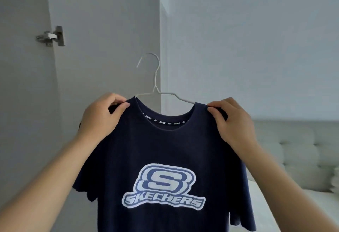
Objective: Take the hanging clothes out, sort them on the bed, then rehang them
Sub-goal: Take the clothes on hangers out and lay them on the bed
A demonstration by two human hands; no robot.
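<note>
The left hand and right hand each pinched a shoulder of a navy T-shirt with a pale blue-and-white Skechers logo, held up on a white wire hanger before an open wardrobe door.

The light is soft and even, like daylight, a little cool, and brighter on the right wall. Shadows are weak. The picture is slightly soft, and the wide lens bends the edges.
</note>
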